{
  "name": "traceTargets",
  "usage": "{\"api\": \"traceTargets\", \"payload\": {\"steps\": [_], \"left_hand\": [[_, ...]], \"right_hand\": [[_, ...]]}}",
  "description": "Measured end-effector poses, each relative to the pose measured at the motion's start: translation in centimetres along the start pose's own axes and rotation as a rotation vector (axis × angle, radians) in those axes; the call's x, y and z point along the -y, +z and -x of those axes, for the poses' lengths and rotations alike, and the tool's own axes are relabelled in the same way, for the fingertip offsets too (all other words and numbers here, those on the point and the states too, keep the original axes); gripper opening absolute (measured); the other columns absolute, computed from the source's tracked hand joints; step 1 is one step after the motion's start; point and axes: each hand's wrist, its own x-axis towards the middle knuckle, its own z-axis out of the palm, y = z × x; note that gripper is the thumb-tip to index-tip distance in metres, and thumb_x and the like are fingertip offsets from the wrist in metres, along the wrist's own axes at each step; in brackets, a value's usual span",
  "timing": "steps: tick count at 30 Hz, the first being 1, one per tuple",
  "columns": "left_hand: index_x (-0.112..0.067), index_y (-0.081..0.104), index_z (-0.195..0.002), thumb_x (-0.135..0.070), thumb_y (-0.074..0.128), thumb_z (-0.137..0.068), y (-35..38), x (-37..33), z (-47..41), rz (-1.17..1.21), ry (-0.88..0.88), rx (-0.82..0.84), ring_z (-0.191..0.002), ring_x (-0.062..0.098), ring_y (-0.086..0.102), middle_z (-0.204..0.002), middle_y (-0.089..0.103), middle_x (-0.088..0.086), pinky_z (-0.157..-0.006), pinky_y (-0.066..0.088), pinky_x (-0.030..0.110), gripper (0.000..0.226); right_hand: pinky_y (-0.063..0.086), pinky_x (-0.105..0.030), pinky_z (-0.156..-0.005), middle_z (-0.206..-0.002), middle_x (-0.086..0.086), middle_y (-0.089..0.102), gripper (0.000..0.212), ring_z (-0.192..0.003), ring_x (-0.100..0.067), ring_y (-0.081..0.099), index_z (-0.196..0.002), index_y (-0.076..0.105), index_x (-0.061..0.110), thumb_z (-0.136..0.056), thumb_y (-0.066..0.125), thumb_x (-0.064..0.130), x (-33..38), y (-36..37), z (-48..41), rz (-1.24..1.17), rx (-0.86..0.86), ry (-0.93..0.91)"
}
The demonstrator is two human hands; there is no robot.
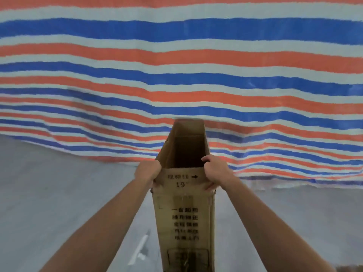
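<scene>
I hold a tall, narrow cardboard box (184, 216) upright in front of me over the grey floor (59, 203), its top open and its inside dark. My left hand (148, 173) grips the left corner of the rim, and my right hand (216, 171) curls over the right corner, fingers seemingly hooked inside. A red, white and blue striped tarpaulin (176, 65) lies beyond the box.

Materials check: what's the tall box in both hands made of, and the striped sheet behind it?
Box: looks like brown corrugated cardboard, matte, with black print and soft, creased flap edges. Striped sheet: probably woven plastic tarpaulin, given its fine grid texture, rippled hang and red, white and blue bands; it could be cloth.
</scene>
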Motion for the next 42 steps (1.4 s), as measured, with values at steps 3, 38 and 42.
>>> {"api": "traceTargets", "payload": {"steps": [3,38,42], "left_hand": [[-0.017,0.054,-0.092,-0.024,0.047,-0.097,-9.0,3.1,-2.9,0.011,0.004,-0.149,-0.082,0.029,0.067,-0.092,0.065,0.009,-0.076,0.062,0.046,0.011],[-0.013,0.065,-0.086,-0.018,0.043,-0.094,-58.8,20.3,-32.6,0.610,-0.782,-1.052,-0.044,0.030,0.068,-0.058,0.071,0.011,-0.066,0.055,0.034,0.024],[-0.011,0.066,-0.085,-0.015,0.042,-0.092,-67.5,26.8,-36.4,0.642,-0.745,-1.074,-0.046,0.031,0.069,-0.067,0.072,0.012,-0.066,0.055,0.034,0.025]], "right_hand": [[0.065,-0.038,-0.061,-0.139,-0.009,0.052,0.040,-0.072,-0.027,0.075,-0.146,0.042,0.027,-0.108,0.031,0.020,7.2,6.5,-0.8,-0.029,0.134,-0.059],[0.064,-0.034,-0.067,-0.090,0.018,0.052,0.034,-0.074,-0.023,0.073,-0.137,0.053,0.030,-0.109,0.036,0.020,63.5,61.4,-19.1,0.258,1.034,-0.825],[0.064,-0.033,-0.068,-0.134,-0.004,0.056,0.036,-0.068,-0.021,0.075,-0.140,0.051,0.028,-0.109,0.035,0.020,70.0,72.0,-17.0,0.301,1.031,-0.815]]}}
